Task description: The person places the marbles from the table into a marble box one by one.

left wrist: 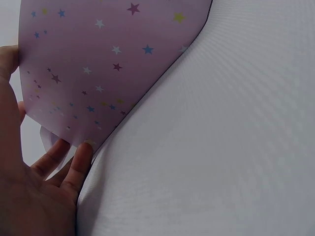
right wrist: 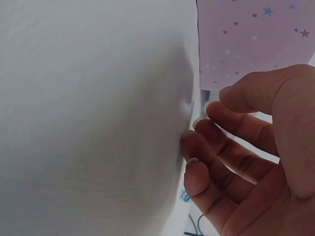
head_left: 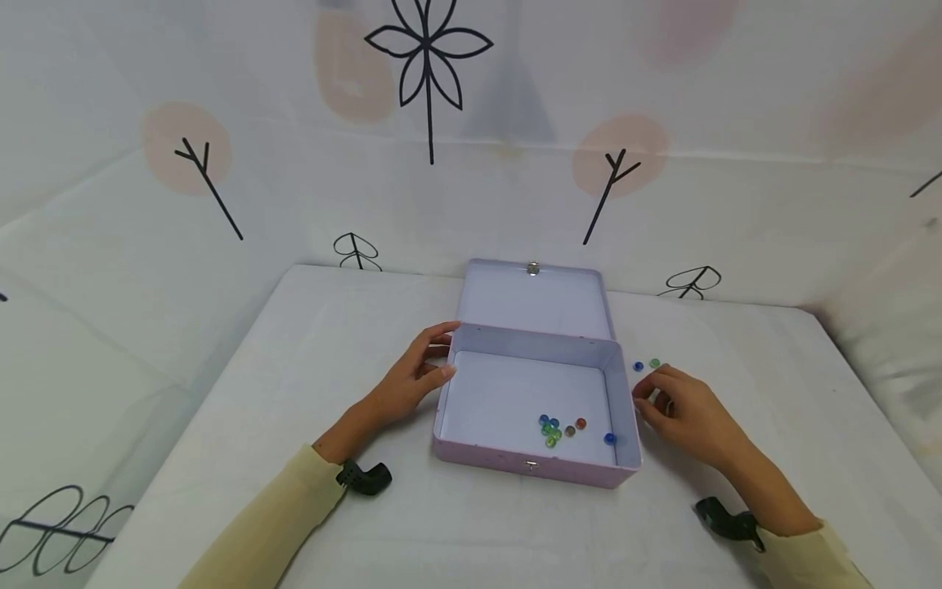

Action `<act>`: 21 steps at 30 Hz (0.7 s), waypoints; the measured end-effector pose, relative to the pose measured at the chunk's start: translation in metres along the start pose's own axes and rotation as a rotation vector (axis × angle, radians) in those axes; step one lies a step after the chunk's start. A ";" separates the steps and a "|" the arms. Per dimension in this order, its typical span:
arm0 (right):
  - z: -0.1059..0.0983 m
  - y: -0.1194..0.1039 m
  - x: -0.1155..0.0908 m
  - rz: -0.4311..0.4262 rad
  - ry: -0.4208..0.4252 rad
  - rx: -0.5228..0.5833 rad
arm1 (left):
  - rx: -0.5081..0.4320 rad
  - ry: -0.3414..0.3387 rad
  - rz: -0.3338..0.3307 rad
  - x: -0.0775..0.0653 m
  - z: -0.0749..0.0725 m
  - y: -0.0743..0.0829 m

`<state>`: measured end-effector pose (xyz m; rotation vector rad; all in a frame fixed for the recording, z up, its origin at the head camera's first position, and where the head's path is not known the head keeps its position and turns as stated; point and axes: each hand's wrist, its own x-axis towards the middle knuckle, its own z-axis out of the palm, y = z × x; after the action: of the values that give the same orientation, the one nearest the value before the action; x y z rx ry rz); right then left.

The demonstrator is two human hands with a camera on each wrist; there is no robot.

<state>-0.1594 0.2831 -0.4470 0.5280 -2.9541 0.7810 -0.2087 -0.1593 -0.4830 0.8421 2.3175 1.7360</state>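
Note:
A lilac tin box (head_left: pixel 515 464) lies on the table with its lid (head_left: pixel 533 298) folded back and a pale interior. Several small glass marbles (head_left: pixel 551 441), blue, green, reddish and brownish, are gathered inside toward the front right. My left hand (head_left: pixel 403 380) holds the box's left side, thumb at the rim and fingers round the back corner; star-printed wall (left wrist: pixel 113 59) fills that wrist view. Just outside the right wall is my right hand (head_left: pixel 680 413), its fingers (right wrist: pixel 202 147) loosely bent. I see nothing between its thumb and fingertips. Beyond it sit a blue marble (head_left: pixel 638 366) and a green marble (head_left: pixel 655 362).
White cloth covers the table (head_left: pixel 309 327). Behind it rises a white backdrop (head_left: pixel 294 196) with drawn plants and flowers. Dark wrist devices, a left one (head_left: pixel 365 478) and a right one (head_left: pixel 727 520), sit on the wrists beside the pale yellow sleeves.

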 end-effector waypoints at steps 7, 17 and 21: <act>-0.001 -0.006 -0.001 -0.032 0.025 -0.005 | 0.003 -0.001 0.004 0.000 0.001 0.000; -0.002 -0.020 -0.003 -0.090 0.084 -0.007 | 0.005 0.002 -0.002 -0.001 0.000 0.001; -0.002 -0.025 -0.004 -0.103 0.097 0.002 | 0.000 0.004 0.003 -0.001 0.000 0.001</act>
<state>-0.1472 0.2649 -0.4339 0.6183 -2.8132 0.7760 -0.2077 -0.1591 -0.4823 0.8432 2.3204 1.7405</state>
